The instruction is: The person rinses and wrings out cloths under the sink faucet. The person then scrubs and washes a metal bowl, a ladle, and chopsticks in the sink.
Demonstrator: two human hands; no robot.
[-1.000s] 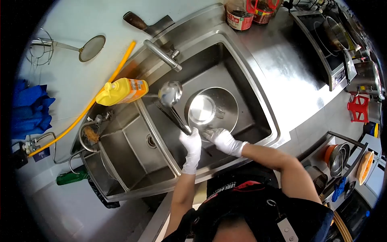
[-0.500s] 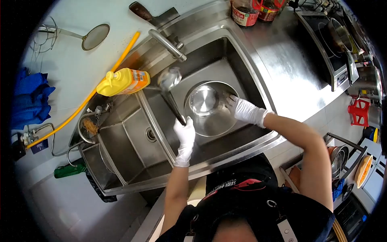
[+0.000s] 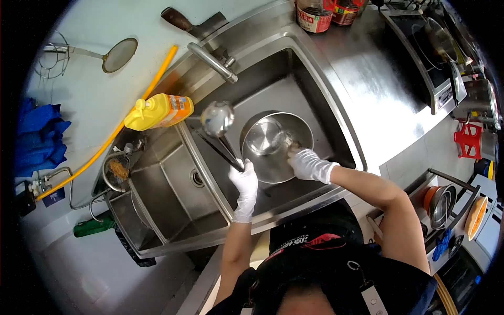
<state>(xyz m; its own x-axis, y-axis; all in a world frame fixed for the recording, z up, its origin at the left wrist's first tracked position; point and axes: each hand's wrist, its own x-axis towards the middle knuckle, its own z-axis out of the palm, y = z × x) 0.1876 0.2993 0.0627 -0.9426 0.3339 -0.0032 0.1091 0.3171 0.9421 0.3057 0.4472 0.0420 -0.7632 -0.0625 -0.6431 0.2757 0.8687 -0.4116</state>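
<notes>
My left hand (image 3: 244,182), in a white glove, is closed around the handle of a metal ladle (image 3: 218,119). The ladle's round bowl is raised over the sink, left of the pot. A long dark bar (image 3: 215,147) runs beside its handle into the same grip. My gloved right hand (image 3: 311,165) reaches over the near right rim of a round steel pot (image 3: 270,170). Its fingers are curled down inside, at a bright, blurred patch of water (image 3: 283,140); I cannot tell what they hold. The pot stands in the large sink basin (image 3: 294,89).
The faucet (image 3: 212,62) juts over the basin. A yellow detergent bottle (image 3: 160,111) stands on the divider's far end, near a yellow hose (image 3: 110,139). A cleaver (image 3: 194,22) lies behind the faucet. Jars (image 3: 315,16) and an induction cooker (image 3: 420,58) occupy the right counter.
My right hand has moved left and nearer to me inside the pot, and the water there is stirred. The ladle's bowl has turned and dropped slightly, still in my left hand.
</notes>
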